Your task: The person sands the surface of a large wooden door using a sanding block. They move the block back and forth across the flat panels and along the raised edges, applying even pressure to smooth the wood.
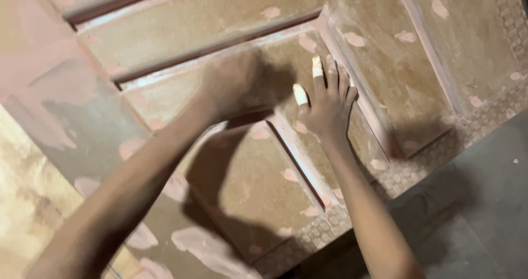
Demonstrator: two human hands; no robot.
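Head view: brown panelled wooden door (231, 185) with pinkish filler patches lies flat, filling frame. Right hand (327, 106) pressed on recessed panel, fingers spread, two fingertips taped white. Left hand (236, 84) motion-blurred on door; finger state unclear. Grey floor (478, 213) lower right.

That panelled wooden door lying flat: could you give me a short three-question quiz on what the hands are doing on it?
1. True or false: the right hand rests flat on the wooden door.
2. Which hand is blurred, so that its grip cannot be made out?
A. left hand
B. right hand
C. neither
3. Fill in: two right-hand fingertips are wrapped in ____ tape.

Key
1. True; its fingers lie spread on a recessed panel.
2. A.
3. White. Pinkish filler patches dot the door, which lies over a grey floor.
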